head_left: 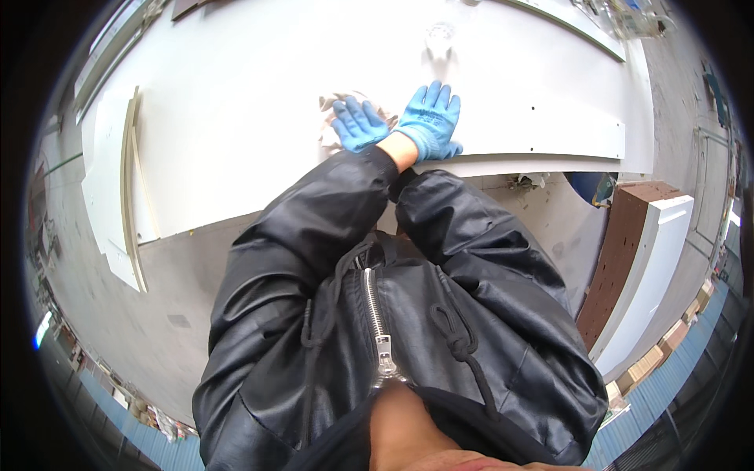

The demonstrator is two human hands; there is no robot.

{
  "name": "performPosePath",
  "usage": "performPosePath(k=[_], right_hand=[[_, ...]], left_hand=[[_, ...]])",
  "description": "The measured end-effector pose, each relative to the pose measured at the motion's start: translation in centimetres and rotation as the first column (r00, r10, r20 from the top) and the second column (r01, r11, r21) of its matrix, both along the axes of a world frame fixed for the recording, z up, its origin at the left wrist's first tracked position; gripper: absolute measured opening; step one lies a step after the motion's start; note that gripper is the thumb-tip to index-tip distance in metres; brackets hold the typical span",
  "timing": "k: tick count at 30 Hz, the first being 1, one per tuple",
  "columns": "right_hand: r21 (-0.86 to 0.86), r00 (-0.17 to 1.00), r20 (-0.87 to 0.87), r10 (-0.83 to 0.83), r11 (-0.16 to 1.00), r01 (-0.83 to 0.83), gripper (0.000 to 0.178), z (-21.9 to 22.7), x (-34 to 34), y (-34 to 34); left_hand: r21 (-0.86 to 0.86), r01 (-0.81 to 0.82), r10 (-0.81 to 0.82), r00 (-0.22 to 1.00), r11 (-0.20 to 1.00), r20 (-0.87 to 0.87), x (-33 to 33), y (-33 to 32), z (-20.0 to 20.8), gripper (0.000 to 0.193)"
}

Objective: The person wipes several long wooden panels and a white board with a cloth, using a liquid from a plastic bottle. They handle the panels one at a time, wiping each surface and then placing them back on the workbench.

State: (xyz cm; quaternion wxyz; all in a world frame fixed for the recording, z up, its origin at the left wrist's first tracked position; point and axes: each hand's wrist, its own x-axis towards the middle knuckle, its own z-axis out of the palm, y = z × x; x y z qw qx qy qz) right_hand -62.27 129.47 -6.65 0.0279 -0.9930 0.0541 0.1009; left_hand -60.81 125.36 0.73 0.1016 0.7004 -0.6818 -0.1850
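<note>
My forearms, in black sleeves, cross at the wrists, the left over the right. On the right side of the crossing, my left hand (429,119) wears a blue glove and lies with its fingers stretched out, at the left end of a narrow white panel (550,137) with small dark holes. My right hand (359,125), also blue-gloved, reaches to the left and rests flat on a crumpled beige cloth (328,129). Its fingers are apart, and its wrist is hidden under the left one. Both hands are over a large white board (251,102).
Beyond my hands stands a pale, bottle-like object (440,41), blurred by glare. White panels (106,180) lean at the left. A stack of brown and white boards (640,251) stands at the right, near a blue round container (585,187). Clear plastic (636,20) lies at the far right.
</note>
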Motion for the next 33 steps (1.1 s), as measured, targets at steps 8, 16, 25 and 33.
performPosePath(k=[8, 16, 25, 33], right_hand=[[0.138, 0.951, 0.3, -0.071, 0.99, 0.03, 0.069, -3.3, -1.7, 2.2], [0.686, 0.97, -0.235, 0.056, 0.717, 0.125, 0.074, -1.2, -6.0, 4.9], [0.118, 0.974, 0.211, -0.078, 0.992, 0.053, 0.07, -2.8, 0.2, 2.8], [0.763, 0.971, 0.094, -0.218, 0.642, 0.07, 0.075, -2.8, -6.1, 6.8]], left_hand=[[0.207, 0.055, -0.12, 0.942, 0.977, 0.312, -3.4, -1.5, -3.6, 0.118], [0.198, 0.005, -0.073, 0.939, 0.98, 0.337, -3.8, -1.6, -4.0, 0.112], [0.176, 0.012, -0.069, 0.945, 0.984, 0.319, -3.4, -1.5, -3.5, 0.113], [0.139, -0.004, -0.042, 0.944, 0.99, 0.328, -3.4, -1.4, -3.9, 0.105]])
